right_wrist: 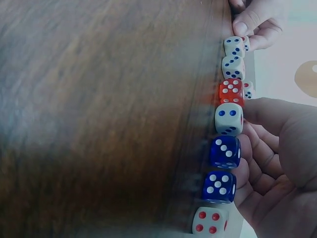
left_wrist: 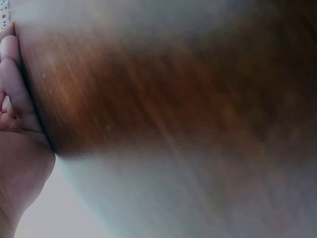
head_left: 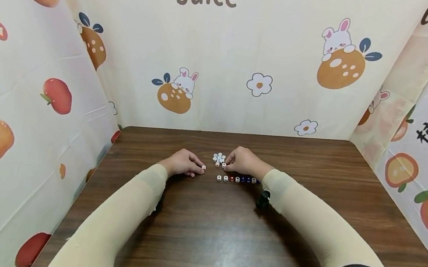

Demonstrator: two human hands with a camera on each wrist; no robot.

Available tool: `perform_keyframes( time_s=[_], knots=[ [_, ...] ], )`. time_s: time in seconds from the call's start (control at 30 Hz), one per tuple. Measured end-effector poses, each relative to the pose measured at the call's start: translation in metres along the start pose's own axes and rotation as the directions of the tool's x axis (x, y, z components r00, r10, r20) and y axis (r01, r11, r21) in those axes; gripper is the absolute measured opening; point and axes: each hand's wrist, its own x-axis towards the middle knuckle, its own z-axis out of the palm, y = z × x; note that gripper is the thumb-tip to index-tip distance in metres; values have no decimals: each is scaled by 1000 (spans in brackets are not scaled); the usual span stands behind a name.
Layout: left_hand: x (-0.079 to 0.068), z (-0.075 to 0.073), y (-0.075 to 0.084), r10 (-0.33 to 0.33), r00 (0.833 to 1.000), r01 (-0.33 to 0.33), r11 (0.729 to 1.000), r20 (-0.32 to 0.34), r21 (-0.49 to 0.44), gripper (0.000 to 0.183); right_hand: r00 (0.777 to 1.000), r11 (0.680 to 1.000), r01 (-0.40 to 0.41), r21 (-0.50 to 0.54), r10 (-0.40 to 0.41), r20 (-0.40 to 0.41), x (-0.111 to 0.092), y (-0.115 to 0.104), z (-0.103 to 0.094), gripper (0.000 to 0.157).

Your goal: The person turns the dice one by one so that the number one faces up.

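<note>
White die [head_left: 204, 167] | left hand [head_left: 184, 162] pinches | dice row [head_left: 226, 179]: long axis left-right

Left arm [head_left: 119, 211] and right arm [head_left: 319, 220] reach far, angled inward; left hand [head_left: 184, 162] and right hand [head_left: 244, 160] pinch, fingers [right_wrist: 264, 154] bent.

A person in pale sleeves [head_left: 311, 219] reaches both arms across a dark brown wooden table [head_left: 233, 246]. The left hand [head_left: 183, 163] pinches a small white die [head_left: 204, 167]. The right hand [head_left: 245, 161] has its fingertips at another white die [head_left: 224, 165], beside a loose cluster of dice [head_left: 219, 156]. Nearer the viewer lies a straight row of white, red and blue dice [head_left: 231, 179]. Behind hangs a cream cloth [head_left: 228, 42] reading "Juice", printed with rabbits, fruit and flowers; fruit-patterned cloth [head_left: 19, 71] covers both sides.
</note>
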Motion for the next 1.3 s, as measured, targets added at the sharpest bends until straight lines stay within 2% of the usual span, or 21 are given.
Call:
perform_keyframes(
  time_s=[0.37,0.6,1.0,1.3],
  knots=[
    [0,1,0,-11,1000,11,1000,5,-5,21,1000,1000,4,19,-4,-15,-1,5,2,10],
    [1,1,0,-9,1000,10,1000,8,-20,20,999,997,-21,68,23,-36,-12,19,-9,13],
    [-4,1,2,9,1000,-9,1000,7,-4,21,995,997,-39,71,45,-84,-45,62,-35,15],
    [-5,0,4,13,1000,-13,1000,5,-13,22,993,997,-49,65,55,-107,-78,80,-49,15]
  ],
)
